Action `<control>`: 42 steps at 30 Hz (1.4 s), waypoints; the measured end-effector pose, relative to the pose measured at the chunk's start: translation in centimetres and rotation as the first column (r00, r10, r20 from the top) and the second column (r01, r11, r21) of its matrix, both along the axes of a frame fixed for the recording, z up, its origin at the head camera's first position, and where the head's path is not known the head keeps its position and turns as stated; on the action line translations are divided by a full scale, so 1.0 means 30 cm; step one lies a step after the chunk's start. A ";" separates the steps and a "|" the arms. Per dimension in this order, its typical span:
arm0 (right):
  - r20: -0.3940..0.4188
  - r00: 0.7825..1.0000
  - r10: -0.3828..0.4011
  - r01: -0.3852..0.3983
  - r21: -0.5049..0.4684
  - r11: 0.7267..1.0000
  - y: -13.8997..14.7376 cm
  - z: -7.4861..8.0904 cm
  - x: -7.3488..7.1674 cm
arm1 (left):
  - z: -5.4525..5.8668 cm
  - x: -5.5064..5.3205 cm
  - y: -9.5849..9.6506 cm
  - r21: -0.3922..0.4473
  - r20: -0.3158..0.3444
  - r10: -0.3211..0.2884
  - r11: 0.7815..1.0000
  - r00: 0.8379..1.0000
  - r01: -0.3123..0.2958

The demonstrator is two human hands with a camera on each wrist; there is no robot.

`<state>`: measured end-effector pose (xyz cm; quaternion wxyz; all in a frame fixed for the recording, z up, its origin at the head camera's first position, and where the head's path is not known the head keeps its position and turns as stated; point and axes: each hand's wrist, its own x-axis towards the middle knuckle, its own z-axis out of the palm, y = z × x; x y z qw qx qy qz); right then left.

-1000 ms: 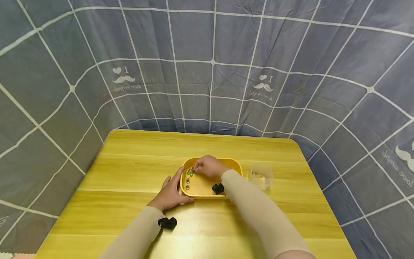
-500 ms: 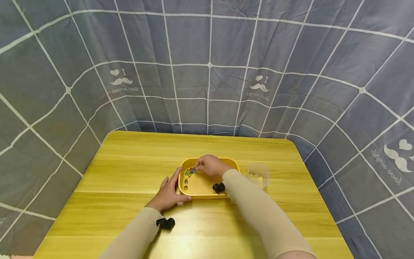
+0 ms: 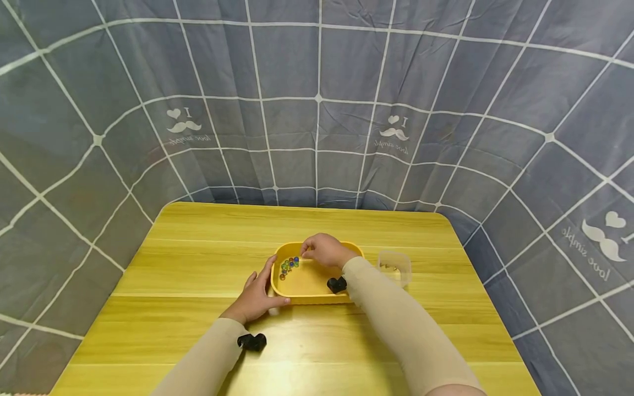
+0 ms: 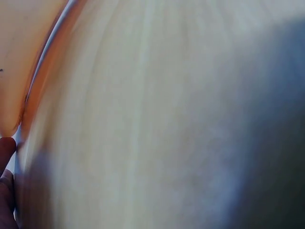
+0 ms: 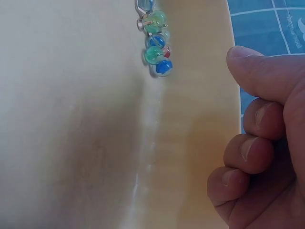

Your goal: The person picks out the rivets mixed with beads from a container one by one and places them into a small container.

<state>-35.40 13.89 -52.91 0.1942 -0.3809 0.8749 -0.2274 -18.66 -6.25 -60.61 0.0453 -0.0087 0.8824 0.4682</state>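
A yellow tray [image 3: 312, 300] stands near the table's middle. Several glass marbles [image 5: 163, 67], blue, green and reddish, cluster along its left end and far left corner. My left hand [image 3: 255, 298] spans the near left corner from outside, thumb at the front wall and forefinger along the left rim. Only two of its fingertips [image 4: 5, 149] show in the left wrist view. Over the tray's far side is my right hand [image 3: 326, 250], just right of the marbles. Its fingers are loosely bent, with the thumb stretched out; nothing shows between them.
A clear plastic box [image 3: 394, 267] with a few small gold-coloured bits in it stands right of the tray. The wood-patterned table [image 3: 223, 231] extends all round. A grey grid-patterned cloth [image 3: 292, 60] hangs behind and at the sides.
The marbles at the tray's left end have drawn together into one cluster. My right hand has moved slightly away from them. My left hand stays at the tray's corner.
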 end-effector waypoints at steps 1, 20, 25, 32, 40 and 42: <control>0.001 1.000 0.002 -0.002 0.000 1.000 0.007 0.004 0.004 | -0.002 0.005 0.005 0.001 0.003 0.003 1.000 1.000 -0.003; -0.018 0.999 -0.041 0.041 -0.032 0.999 0.261 0.166 0.001 | 0.017 0.052 0.045 0.050 0.063 -0.001 0.999 0.998 -0.002; -0.029 0.997 -0.076 0.075 -0.031 0.997 0.346 0.179 -0.009 | 0.007 0.059 0.046 0.046 0.058 -0.004 0.999 0.998 0.001; -0.051 0.994 -0.098 0.096 -0.047 0.994 0.446 0.169 -0.026 | -0.008 0.057 0.049 0.030 0.022 0.013 0.999 1.000 -0.014; -0.056 0.986 -0.160 0.157 -0.063 0.986 0.547 0.166 -0.051 | 0.004 0.034 0.045 0.021 0.011 0.003 1.000 1.000 -0.003; -0.062 0.982 -0.177 0.173 -0.064 0.983 0.572 0.163 -0.059 | 0.009 0.029 0.044 0.025 0.012 0.002 1.000 1.000 -0.003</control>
